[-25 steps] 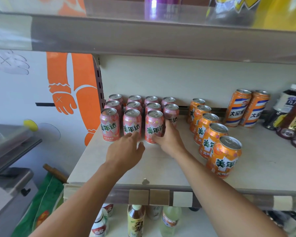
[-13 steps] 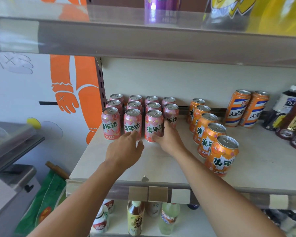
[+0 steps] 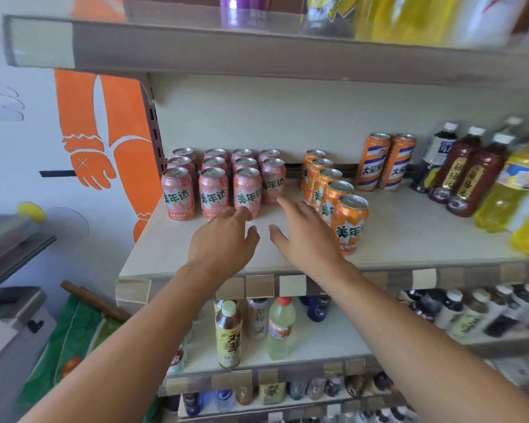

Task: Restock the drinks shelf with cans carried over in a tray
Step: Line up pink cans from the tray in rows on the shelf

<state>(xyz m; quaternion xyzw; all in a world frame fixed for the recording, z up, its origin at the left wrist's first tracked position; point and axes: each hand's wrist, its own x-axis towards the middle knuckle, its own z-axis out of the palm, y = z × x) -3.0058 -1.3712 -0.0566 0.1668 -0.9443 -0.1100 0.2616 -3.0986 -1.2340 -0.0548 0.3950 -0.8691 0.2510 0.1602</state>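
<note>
The drinks shelf (image 3: 394, 239) carries a block of pink cans (image 3: 214, 192) at its left end, standing upright in four files that run front to back; the fourth file is shorter at the front than the other three. To the right, apart from the pink block, a single file of orange cans (image 3: 348, 222) runs diagonally toward the shelf edge; two taller orange cans (image 3: 385, 161) stand at the back wall; dark bottles (image 3: 464, 175) and yellow bottles (image 3: 513, 190) occupy the right end.

The left hand (image 3: 223, 242) is over the shelf just in front of the pink block, fingers relaxed and loosely spread, holding nothing; its fingertips lie at the base of the third front can, contact cannot be confirmed. The right hand (image 3: 306, 236) is flat with fingers extended and slightly apart, holding nothing, between the pink block and the orange file. No tray appears in view. The lower shelf (image 3: 327, 340) holds assorted bottles.
</note>
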